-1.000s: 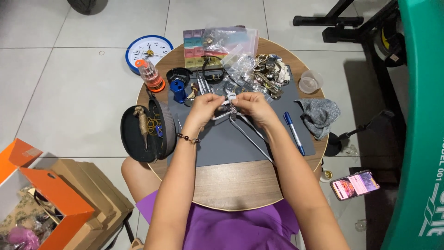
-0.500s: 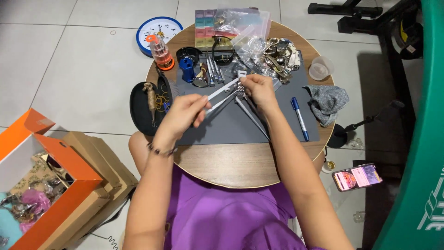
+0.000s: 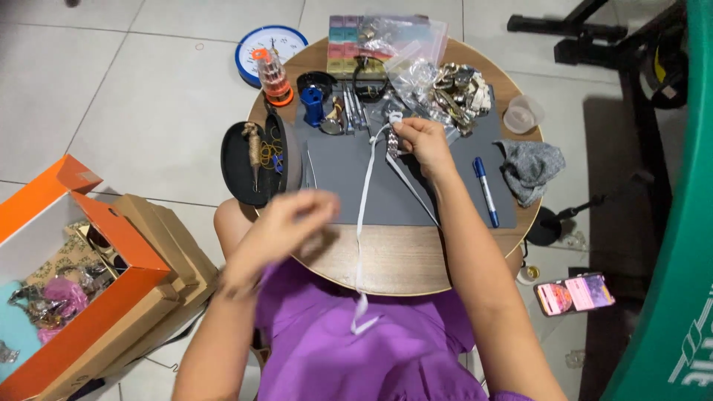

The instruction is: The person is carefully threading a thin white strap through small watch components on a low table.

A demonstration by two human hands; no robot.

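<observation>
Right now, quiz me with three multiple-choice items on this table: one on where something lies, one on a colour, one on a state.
1. Where does the blue pen lie?
A. on the grey mat
B. in the orange box
C. on the floor

2. What colour is the long strip hanging off the table's edge?
A. red
B. white
C. black

3. What is the right hand doing?
A. lying flat and empty
B. pinching the strip's upper end
C. gripping the pen

Answers: 1 A, the pen rests on the mat's right side. 2 B, the strip shows white against the mat. 3 B, its fingers close on the strip's top.
</observation>
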